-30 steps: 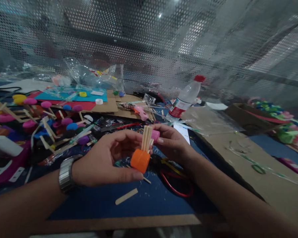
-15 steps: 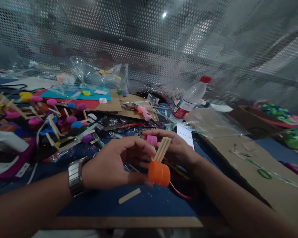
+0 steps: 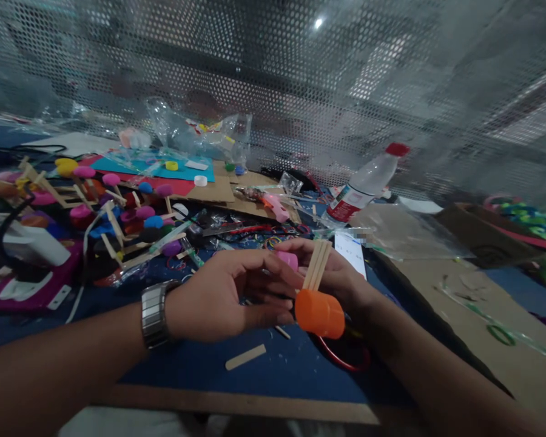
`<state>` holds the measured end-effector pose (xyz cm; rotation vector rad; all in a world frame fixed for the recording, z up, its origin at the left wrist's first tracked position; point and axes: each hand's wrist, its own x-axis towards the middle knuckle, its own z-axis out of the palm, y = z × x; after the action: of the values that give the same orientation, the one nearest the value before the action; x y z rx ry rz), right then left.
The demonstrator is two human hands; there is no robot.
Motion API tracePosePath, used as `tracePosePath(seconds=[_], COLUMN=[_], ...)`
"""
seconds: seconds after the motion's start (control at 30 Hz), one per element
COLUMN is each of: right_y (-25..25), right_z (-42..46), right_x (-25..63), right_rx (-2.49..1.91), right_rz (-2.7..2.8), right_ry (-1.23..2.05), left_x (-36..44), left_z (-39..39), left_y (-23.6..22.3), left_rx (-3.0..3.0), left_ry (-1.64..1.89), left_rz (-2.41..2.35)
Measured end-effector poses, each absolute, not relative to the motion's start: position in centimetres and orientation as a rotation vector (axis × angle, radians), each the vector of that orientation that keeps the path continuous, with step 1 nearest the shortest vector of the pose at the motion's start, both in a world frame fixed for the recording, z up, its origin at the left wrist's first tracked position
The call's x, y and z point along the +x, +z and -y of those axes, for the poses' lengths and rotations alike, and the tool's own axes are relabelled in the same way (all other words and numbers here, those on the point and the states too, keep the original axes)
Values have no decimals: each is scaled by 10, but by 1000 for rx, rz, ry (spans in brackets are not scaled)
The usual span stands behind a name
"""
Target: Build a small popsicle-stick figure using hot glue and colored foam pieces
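In front of me is a model made of bottle caps and wooden craft sticks. Its orange caps (image 3: 319, 313) face me, and several craft sticks (image 3: 317, 266) stand up behind them, tilted right. A pink cap (image 3: 288, 260) shows at the far side. My right hand (image 3: 334, 273) grips the model from the right, its fingertips mostly hidden. From the left, my left hand (image 3: 236, 294) curls its fingers against it, the thumb beside the orange caps. A metal watch is on the left wrist. One loose craft stick (image 3: 246, 357) lies below on the blue table.
Many colourful caps and sticks (image 3: 131, 212) are heaped at left, beside a purple device (image 3: 31, 285). A water bottle (image 3: 364, 185), a phone (image 3: 349, 252) and a pink glue gun (image 3: 275, 207) sit beyond my hands. Cardboard (image 3: 464, 321) covers the right side, with a box (image 3: 473, 227) behind.
The view has shifted, so most things sit further right. The orange caps are turned a little more sideways, and the hands stay around the model.
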<state>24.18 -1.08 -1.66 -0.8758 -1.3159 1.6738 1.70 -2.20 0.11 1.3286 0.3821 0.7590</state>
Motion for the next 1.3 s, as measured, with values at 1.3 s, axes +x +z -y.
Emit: tracePosePath(seconds=[1.3], right_y=[-16], right_z=[5], right_x=[247], right_rx=[-778], right_rz=[1320], right_ry=[1616], left_x=[8], left_z=[21], left_y=[4], left_rx=[1472], left_ry=[766], left_rz=[-412])
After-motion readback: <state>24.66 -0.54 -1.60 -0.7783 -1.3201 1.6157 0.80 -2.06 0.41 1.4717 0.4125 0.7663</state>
